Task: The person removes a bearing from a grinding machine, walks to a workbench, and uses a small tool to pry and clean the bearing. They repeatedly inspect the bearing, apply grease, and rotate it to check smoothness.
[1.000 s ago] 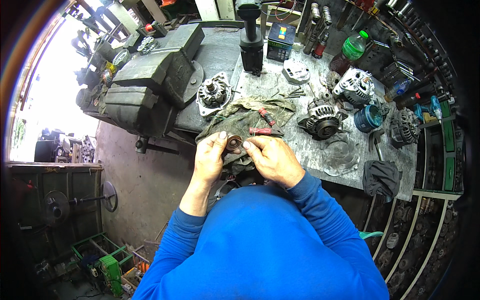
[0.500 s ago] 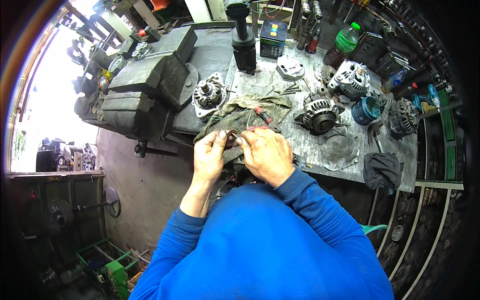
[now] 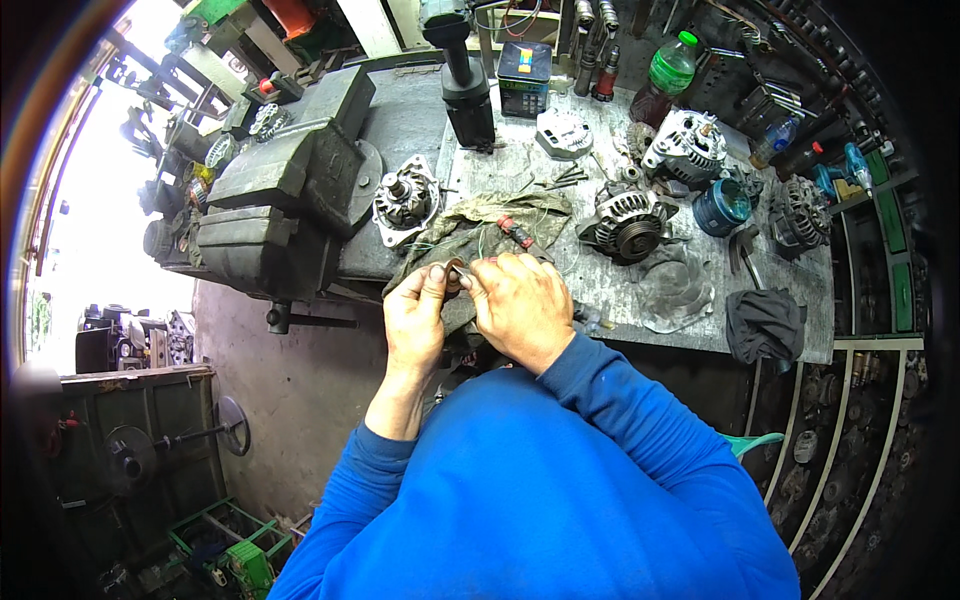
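My left hand [image 3: 412, 318] pinches a small brown ring-shaped part [image 3: 455, 266] between thumb and fingers, above the bench's front edge. Close against it, my right hand [image 3: 527, 308] is closed with its thumb at the ring. A thin greyish tip shows there, but my fingers hide most of what they grip. Under and behind both hands lies a crumpled, dirty olive cloth [image 3: 485, 212]. A red-and-black hand tool [image 3: 514, 232] rests on it, with thin green wire nearby. Just left of the cloth sits an opened alternator half [image 3: 405, 200], its shaft pointing up.
A large bench vise [image 3: 270, 190] fills the left. To the right are an alternator with a pulley [image 3: 630, 225], another alternator [image 3: 690, 145], a blue tub [image 3: 722, 207], a hammer [image 3: 745, 250] and a dark cloth [image 3: 765, 322]. A black funnel-topped container [image 3: 465, 95] stands behind.
The view has shifted slightly. Both hands stay together at the ring, with the right hand turned a little; the pinkish-red piece seen behind its knuckles is now hidden.
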The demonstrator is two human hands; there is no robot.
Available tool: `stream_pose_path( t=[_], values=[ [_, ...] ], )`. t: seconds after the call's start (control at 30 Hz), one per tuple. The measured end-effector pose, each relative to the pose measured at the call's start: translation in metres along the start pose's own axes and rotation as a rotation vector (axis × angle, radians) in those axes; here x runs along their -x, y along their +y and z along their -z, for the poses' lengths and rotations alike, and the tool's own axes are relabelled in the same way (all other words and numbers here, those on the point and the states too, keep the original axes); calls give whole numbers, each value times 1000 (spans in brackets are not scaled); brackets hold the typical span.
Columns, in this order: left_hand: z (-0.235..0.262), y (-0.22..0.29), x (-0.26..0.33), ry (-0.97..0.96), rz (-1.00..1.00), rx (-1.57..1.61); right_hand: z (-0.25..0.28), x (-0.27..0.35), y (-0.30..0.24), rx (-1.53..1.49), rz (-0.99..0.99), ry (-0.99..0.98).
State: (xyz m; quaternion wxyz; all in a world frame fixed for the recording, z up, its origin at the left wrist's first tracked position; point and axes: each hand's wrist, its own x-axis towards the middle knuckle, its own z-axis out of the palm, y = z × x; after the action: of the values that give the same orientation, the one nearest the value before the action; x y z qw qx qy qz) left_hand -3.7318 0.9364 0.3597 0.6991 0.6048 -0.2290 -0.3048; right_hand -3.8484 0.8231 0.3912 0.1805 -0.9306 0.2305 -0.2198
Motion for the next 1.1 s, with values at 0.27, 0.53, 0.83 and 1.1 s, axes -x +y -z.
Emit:
stream_pose_path(
  t=[0.27,0.53,0.83,1.1],
  values=[
    [0,10,-3,-31,-31,-17,0,0,0,-2,20,77],
    [-5,1,-1,7,2,179,-4,2,2,-1,19,79],
    [-17,0,1,97,80,391,-16,-4,5,-368,-86,9],
    [-5,6,-4,-24,112,326,-6,-13,32,-839,-327,-260]
  ],
)
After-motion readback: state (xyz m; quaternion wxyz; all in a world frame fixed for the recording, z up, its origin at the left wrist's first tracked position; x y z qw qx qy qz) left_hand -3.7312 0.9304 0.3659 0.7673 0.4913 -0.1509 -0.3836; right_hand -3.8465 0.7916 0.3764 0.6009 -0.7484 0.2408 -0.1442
